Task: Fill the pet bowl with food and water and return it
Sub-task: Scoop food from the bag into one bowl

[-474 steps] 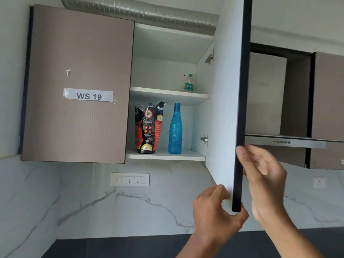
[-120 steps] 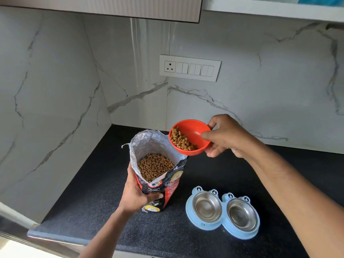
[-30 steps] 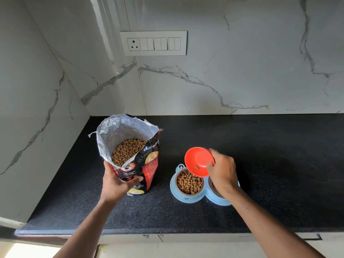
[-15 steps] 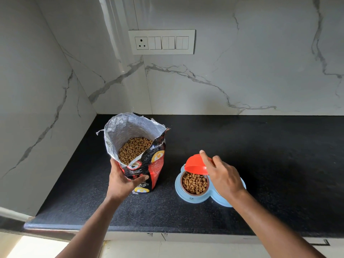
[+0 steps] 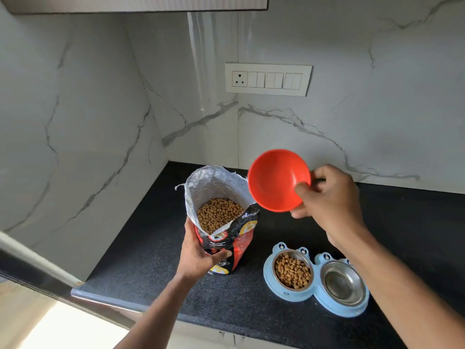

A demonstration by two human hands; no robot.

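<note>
A light-blue double pet bowl [image 5: 315, 292] sits on the black counter at the lower right. Its left steel cup [image 5: 292, 271] holds brown kibble, while its right steel cup [image 5: 344, 283] has nothing in it. My left hand [image 5: 198, 253] grips the front of an open black-and-red food bag [image 5: 227, 238], which stands upright with kibble visible inside. My right hand [image 5: 329, 200] holds an orange scoop bowl [image 5: 278, 180] by its rim, raised above the counter just right of the bag's mouth. The scoop is tilted toward me and has nothing in it.
The black counter [image 5: 402, 222] runs into a corner of white marble walls at the left. A white switch panel [image 5: 268, 79] is on the back wall. A cabinet underside [image 5: 136, 3] spans the top. The counter's front edge [image 5: 226, 326] is close to me.
My right hand has lifted the orange scoop from over the left cup up and left to beside the bag's mouth. The left cup now shows its kibble uncovered. The left hand stays on the bag.
</note>
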